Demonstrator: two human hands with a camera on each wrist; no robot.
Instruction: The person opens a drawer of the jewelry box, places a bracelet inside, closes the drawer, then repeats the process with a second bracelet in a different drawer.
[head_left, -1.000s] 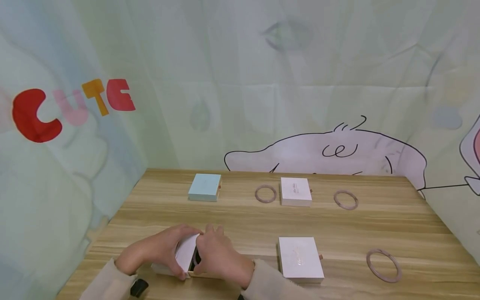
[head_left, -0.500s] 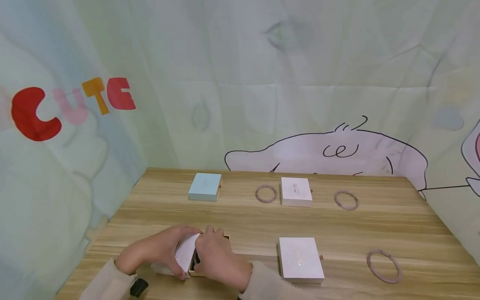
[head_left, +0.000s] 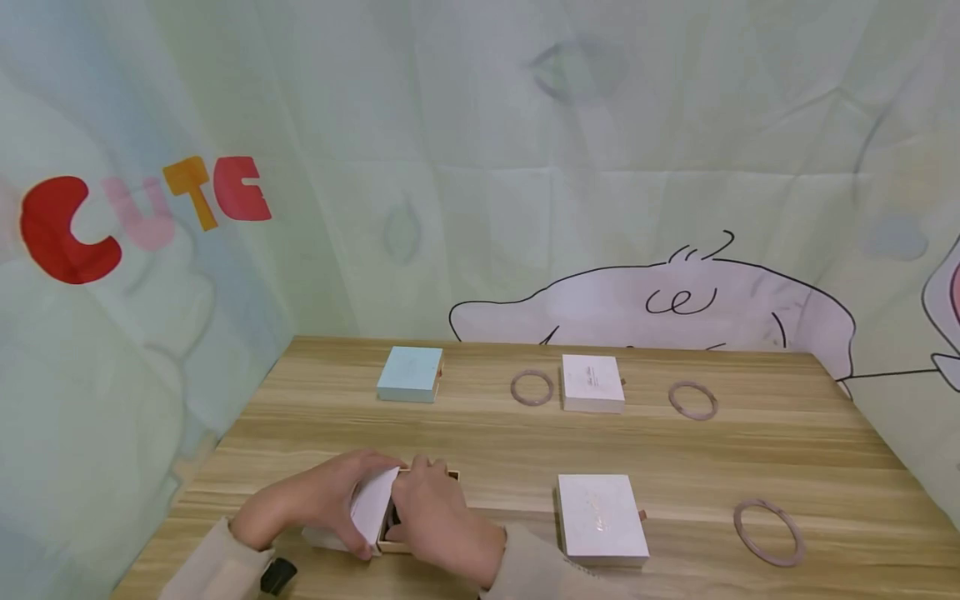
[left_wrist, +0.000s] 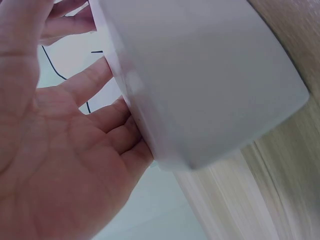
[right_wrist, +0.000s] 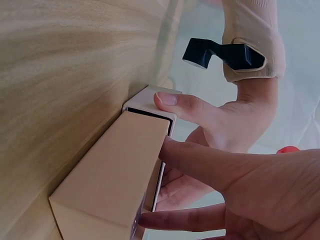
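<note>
My left hand [head_left: 333, 500] grips the white sleeve [head_left: 371, 508] of a small drawer box at the table's front left, thumb on the near side and fingers on the far side. The left wrist view shows the sleeve's plain white surface [left_wrist: 210, 75] against those fingers. A cream drawer [right_wrist: 115, 165] stands pulled out of the sleeve to the right. Over it my right hand [head_left: 442, 512] reaches in, thumb and fingers spread across the opening. Part of a greyish ring shape shows in the dark interior beside the thumb. The right fingertips are hidden, so I cannot tell whether they pinch it.
A pale blue box [head_left: 411, 373] stands at the back left of the wooden table [head_left: 480, 433]. Two white boxes, one at the back [head_left: 591, 383] and one at the front [head_left: 602, 517], lie nearer the right. Mauve bangles [head_left: 531, 387] lie apart from them. A printed curtain [head_left: 487, 167] hangs behind.
My right hand has shifted slightly and sunk lower over the drawer; the drawer's far right corner now shows past the fingers. Less of the ring shape is visible. My left hand keeps its grip.
</note>
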